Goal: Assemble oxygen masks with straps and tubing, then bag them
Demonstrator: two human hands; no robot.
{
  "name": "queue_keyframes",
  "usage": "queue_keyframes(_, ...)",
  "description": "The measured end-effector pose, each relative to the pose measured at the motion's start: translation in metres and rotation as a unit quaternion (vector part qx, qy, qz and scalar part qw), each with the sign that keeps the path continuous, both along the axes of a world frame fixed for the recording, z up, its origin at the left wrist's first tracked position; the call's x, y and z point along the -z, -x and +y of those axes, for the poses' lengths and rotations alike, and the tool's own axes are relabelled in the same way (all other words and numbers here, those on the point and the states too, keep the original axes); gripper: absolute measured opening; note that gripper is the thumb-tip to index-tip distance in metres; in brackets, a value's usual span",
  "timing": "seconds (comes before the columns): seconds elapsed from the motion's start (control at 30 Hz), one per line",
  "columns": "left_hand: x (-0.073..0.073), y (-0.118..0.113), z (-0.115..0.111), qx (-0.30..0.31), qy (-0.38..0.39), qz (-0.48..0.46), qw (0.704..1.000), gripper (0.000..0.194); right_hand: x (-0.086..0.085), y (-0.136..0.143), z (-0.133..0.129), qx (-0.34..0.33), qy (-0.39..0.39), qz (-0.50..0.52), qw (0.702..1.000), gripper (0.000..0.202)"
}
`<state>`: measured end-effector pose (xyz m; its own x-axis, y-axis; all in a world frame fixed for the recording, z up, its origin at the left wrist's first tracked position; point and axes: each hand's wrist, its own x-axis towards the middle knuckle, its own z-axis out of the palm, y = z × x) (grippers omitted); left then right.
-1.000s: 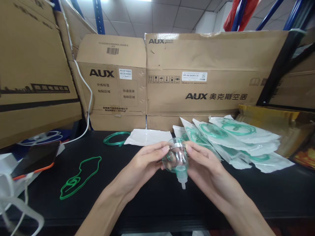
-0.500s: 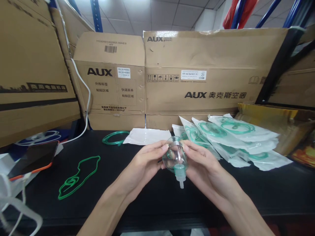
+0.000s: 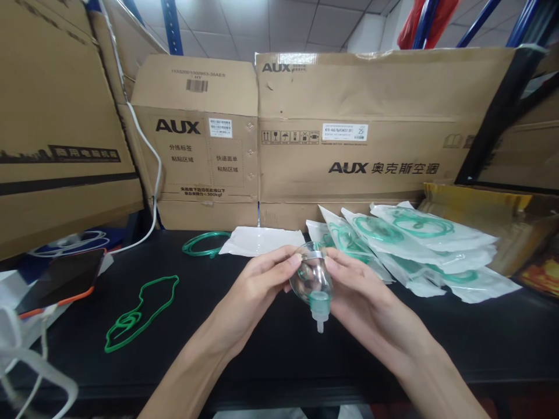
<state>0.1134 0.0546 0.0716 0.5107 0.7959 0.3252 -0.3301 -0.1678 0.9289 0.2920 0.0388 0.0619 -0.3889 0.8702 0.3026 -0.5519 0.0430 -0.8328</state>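
Note:
Between my hands, above the black table, is a clear oxygen mask (image 3: 312, 279) with a metal nose strip across its upper part and a pale green connector (image 3: 320, 305) pointing down toward me. My left hand (image 3: 268, 276) grips its left edge, the thumb at the end of the metal strip. On the other side my right hand (image 3: 356, 279) pinches the right edge, thumb near the strip's other end. Fingers behind the mask are partly hidden. A green elastic strap (image 3: 142, 311) lies loose on the table to the left.
Coiled green tubing (image 3: 203, 244) lies at the back beside a flat white packet (image 3: 262, 241). Several white pouches with green tubing (image 3: 419, 238) are heaped at the right. A phone (image 3: 72, 279) and white cables are on the left. Cardboard boxes (image 3: 349, 145) wall off the back.
Both hands keep their hold on the mask. Its connector end has tipped very slightly; otherwise only a small shift of the camera shows.

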Motion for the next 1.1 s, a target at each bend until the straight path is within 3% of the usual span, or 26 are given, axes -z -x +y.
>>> queue_keyframes(0.4, 0.002, 0.004, -0.001, 0.011, -0.045, 0.043, 0.998, 0.022, 0.005, -0.005, 0.003, -0.019, 0.003, 0.005, 1.0, 0.004)
queue_keyframes(0.57, 0.002, 0.006, 0.001, 0.002, -0.086, 0.08, 0.993, 0.019, 0.002, -0.016, 0.002, 0.037, -0.032, -0.077, 0.996, 0.008)
queue_keyframes(0.7, 0.002, 0.007, 0.002, 0.008, -0.115, 0.092, 0.989, 0.028, -0.002, -0.021, -0.002, 0.096, -0.09, -0.138, 0.982, 0.005)
queue_keyframes(0.83, 0.002, 0.006, 0.0, -0.02, -0.149, 0.115, 0.982, 0.018, -0.004, -0.022, -0.005, 0.135, -0.123, -0.195, 0.964, 0.006)
queue_keyframes(0.97, 0.004, 0.005, 0.0, -0.028, -0.146, 0.113, 0.982, 0.014, -0.004, -0.023, -0.006, 0.147, -0.148, -0.232, 0.95, 0.007)
queue_keyframes(1.1, 0.005, 0.007, 0.001, -0.028, -0.154, 0.11, 0.982, 0.015, -0.004, -0.023, -0.007, 0.119, -0.158, -0.239, 0.951, 0.007)
